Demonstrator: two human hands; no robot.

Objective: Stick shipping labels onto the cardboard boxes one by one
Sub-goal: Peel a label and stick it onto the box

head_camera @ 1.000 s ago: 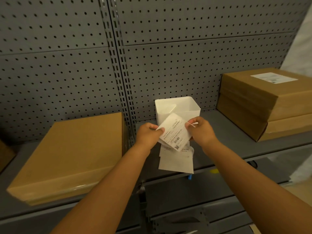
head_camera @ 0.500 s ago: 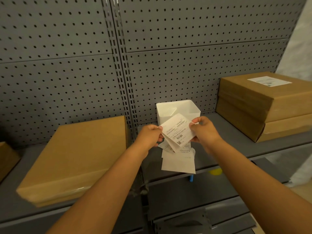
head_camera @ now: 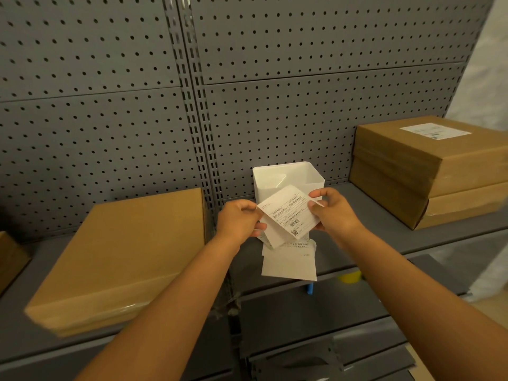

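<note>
i see both my arms stretched forward from the bottom of the view, bare to the wrists, angling in toward each other so the hands meet near the middle. my left hand (head_camera: 239, 221) is turned with its back toward me, fingers curled in and pinching the left edge of a label (head_camera: 288, 215). my right hand (head_camera: 334, 213) sits just beside it, level with it, knuckles up, thumb and fingertips pinching the label's right edge. the two hands are close but apart, with the label spanning between them, tilted. both wrists are straight, the right forearm crossing in from the lower right corner.
</note>
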